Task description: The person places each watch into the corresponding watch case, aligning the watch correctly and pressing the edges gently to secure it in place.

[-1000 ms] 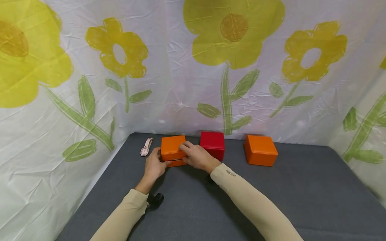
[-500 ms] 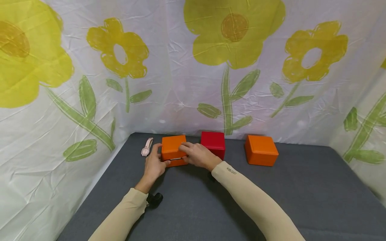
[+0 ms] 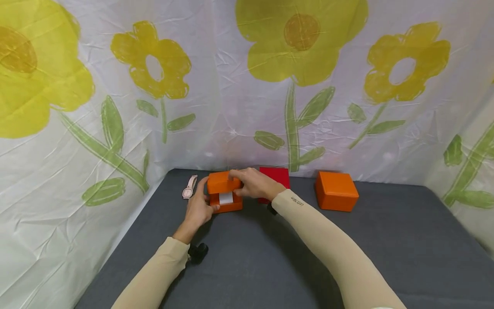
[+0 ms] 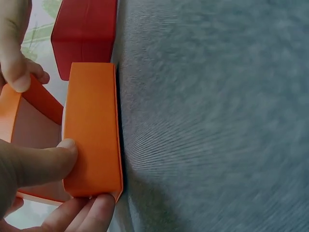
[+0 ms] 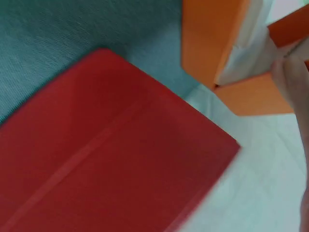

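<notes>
The orange watch box [image 3: 231, 207] at the table's back left has its lid [image 3: 220, 185] partly raised, with a white cushion [image 3: 226, 198] visible inside. My left hand [image 3: 198, 209] holds the box's base, thumb on its front and fingers at its left side, as the left wrist view shows on the base [image 4: 94, 130]. At the lid's right side, my right hand [image 3: 257, 184] pinches the lid's edge; in the right wrist view the lid [image 5: 256, 94] stands tilted away from the base. A pink wristwatch [image 3: 188, 188] lies left of the box, apart from my left hand.
A red box [image 3: 278, 174] stands behind my right hand, partly covered by it. Further right is another orange box [image 3: 337, 193], lid down. A flowered white curtain [image 3: 224, 107] hangs behind the grey-covered table [image 3: 247, 262].
The orange box's lid has tilted up and back from a narrow gap, baring the white cushion. My right hand rose with it; my left hand stayed at the base.
</notes>
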The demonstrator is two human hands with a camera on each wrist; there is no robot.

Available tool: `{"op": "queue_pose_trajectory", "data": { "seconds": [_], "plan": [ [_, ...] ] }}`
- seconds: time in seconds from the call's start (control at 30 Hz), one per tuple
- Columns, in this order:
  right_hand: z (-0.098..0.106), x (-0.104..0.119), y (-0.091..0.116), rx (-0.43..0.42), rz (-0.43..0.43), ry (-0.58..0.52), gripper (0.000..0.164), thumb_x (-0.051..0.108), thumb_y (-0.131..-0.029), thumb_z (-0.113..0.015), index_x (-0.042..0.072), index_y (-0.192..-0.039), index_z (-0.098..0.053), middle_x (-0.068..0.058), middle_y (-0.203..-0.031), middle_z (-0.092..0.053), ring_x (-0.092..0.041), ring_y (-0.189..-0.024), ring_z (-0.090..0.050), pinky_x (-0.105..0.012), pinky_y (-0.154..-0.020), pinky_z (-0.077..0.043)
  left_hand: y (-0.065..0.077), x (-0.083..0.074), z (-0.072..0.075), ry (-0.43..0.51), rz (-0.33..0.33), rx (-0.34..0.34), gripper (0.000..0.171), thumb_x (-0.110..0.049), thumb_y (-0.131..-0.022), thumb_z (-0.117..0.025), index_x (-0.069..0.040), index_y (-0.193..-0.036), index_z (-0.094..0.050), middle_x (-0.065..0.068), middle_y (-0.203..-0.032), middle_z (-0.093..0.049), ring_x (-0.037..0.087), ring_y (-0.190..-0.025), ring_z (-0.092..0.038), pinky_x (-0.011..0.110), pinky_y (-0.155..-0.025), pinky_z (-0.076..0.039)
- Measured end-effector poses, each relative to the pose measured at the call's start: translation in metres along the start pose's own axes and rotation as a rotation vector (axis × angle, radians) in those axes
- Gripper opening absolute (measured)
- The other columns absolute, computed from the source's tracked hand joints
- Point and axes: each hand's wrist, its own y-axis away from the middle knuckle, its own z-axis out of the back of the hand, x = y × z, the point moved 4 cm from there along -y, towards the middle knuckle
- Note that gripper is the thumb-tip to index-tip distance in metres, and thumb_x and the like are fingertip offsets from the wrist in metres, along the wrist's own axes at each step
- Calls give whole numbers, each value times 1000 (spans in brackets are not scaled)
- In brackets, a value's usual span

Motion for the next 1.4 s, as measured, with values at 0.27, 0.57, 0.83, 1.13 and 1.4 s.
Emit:
{"op": "queue_pose_trajectory", "data": {
  "seconds": [0.27,0.57,0.83,1.13,1.4],
  "plan": [
    [14,-8,-12,17,-19,-78,31,18,-85,-71,16,-112,-55,0,-104,-65,-12,-69,-55,-22,-66,-49,-4,0,0,-17,9,41,112,-5,-69,-85,-31,-152,-15,16,-92,-66,26,-78,-63,46,-73,-50],
    [19,-14,-20,57,-52,-141,31,18,-85,-72,17,-111,-54,3,-102,-63,-14,-70,-55,-24,-64,-49,-4,0,0,-15,52,75,117,-6,-71,-84,-39,-152,-6,14,-94,-63,24,-78,-61,43,-71,-51],
    [28,-21,-30,80,-83,-147,31,20,-86,-72,18,-111,-54,0,-114,-62,-15,-97,-57,-28,-79,-49,-4,0,-1,0,53,77,117,-7,-72,-84,-38,-153,-5,13,-95,-62,22,-79,-62,38,-67,-52],
    [38,-31,-38,57,-164,-199,31,17,-88,-68,19,-115,-54,-3,-126,-58,-20,-113,-55,-31,-86,-48,-6,4,-2,50,31,76,115,-6,-73,-83,-39,-152,-7,15,-98,-63,24,-80,-65,39,-68,-54],
    [36,-40,-43,27,-212,-248,31,20,-89,-67,21,-117,-56,-3,-130,-56,-18,-115,-54,-32,-88,-47,-7,5,-4,52,27,70,113,-4,-71,-83,-34,-153,-11,16,-98,-63,25,-81,-65,41,-69,-54]
  ]
}}
